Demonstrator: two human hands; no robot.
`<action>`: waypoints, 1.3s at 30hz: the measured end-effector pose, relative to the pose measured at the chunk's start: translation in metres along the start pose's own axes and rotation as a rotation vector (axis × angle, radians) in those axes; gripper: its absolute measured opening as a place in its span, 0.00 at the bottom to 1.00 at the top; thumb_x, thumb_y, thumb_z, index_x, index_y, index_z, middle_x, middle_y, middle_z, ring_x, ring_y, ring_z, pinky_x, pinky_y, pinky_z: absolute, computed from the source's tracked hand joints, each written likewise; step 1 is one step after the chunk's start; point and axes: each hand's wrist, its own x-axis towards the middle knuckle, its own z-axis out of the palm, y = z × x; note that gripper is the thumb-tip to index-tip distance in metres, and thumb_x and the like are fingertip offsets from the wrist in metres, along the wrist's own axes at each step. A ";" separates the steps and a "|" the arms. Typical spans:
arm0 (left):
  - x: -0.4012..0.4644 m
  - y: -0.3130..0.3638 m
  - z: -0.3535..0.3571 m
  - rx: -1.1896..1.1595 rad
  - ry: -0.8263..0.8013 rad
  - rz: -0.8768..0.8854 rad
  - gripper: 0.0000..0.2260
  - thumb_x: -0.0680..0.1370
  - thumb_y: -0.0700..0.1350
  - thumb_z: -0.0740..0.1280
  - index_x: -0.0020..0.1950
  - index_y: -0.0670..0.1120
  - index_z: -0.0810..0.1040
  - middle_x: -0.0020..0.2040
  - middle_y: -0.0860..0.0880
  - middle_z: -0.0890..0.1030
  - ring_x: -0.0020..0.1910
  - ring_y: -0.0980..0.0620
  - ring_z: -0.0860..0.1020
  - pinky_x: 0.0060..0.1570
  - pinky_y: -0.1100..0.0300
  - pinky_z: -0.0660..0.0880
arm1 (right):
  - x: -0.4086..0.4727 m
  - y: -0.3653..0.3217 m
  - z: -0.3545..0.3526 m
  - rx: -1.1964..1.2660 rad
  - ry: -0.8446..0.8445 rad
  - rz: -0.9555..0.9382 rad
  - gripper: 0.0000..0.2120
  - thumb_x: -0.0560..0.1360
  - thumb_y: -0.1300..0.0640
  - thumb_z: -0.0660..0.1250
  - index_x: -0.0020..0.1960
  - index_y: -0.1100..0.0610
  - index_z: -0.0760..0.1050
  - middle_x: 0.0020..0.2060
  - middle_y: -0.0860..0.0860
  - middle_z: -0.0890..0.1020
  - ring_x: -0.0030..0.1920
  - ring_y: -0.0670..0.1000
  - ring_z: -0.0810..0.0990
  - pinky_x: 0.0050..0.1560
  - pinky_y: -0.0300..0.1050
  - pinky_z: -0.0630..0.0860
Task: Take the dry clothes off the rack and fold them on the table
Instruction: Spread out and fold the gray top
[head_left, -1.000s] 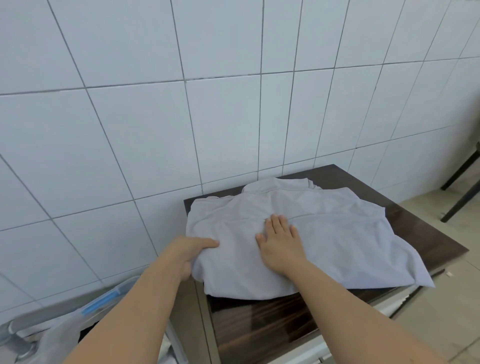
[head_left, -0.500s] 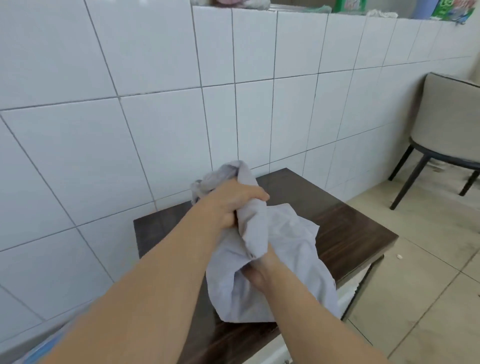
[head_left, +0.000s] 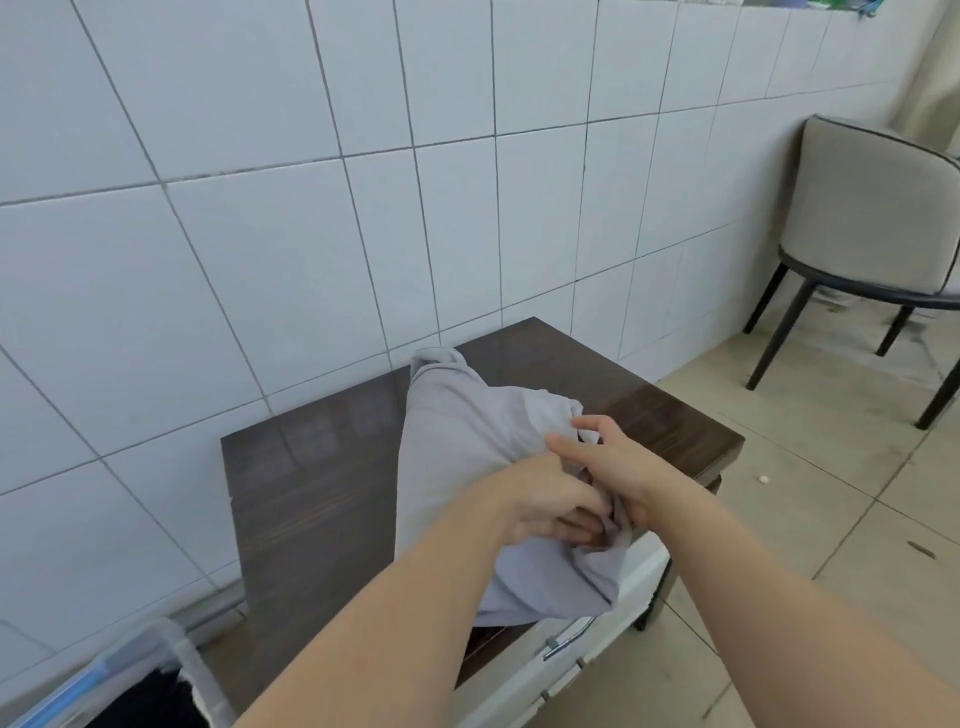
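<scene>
Together both hands, left (head_left: 550, 506), right (head_left: 621, 467), clutch bunched grey shirt (head_left: 467, 431); no legible writing.

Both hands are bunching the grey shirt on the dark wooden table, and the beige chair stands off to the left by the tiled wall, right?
Not quite: the head view shows the beige chair on the right. Otherwise yes: left hand and right hand bunch the grey shirt on the dark wooden table.

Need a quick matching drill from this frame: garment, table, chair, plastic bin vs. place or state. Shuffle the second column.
1. grey garment
2. table
3. chair
4. clear plastic bin

a. bottom left corner, beside the table
b. bunched, in the grip of the left hand and right hand
c. dark wood top, against the tiled wall
d. far right, on the floor by the wall

Pairs: 1-b, 2-c, 3-d, 4-a
</scene>
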 end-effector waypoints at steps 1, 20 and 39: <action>-0.006 0.003 -0.005 -0.113 0.018 0.005 0.10 0.76 0.29 0.61 0.52 0.39 0.78 0.42 0.45 0.80 0.43 0.49 0.81 0.53 0.54 0.79 | 0.001 -0.002 0.001 -0.071 -0.033 -0.026 0.27 0.73 0.45 0.71 0.68 0.49 0.66 0.61 0.54 0.75 0.55 0.52 0.79 0.52 0.46 0.78; -0.029 -0.060 -0.055 1.116 0.364 -0.102 0.29 0.80 0.65 0.44 0.79 0.56 0.49 0.79 0.55 0.42 0.77 0.53 0.36 0.72 0.40 0.33 | 0.000 -0.013 0.020 -0.880 0.223 0.113 0.25 0.75 0.51 0.63 0.70 0.56 0.62 0.67 0.60 0.65 0.66 0.60 0.63 0.66 0.51 0.64; -0.140 -0.080 -0.110 -0.824 0.586 -0.100 0.19 0.69 0.40 0.75 0.59 0.40 0.80 0.53 0.42 0.84 0.50 0.45 0.82 0.46 0.51 0.79 | -0.030 -0.048 0.087 0.063 -0.193 0.179 0.12 0.70 0.61 0.73 0.54 0.58 0.78 0.46 0.56 0.84 0.47 0.57 0.81 0.46 0.50 0.77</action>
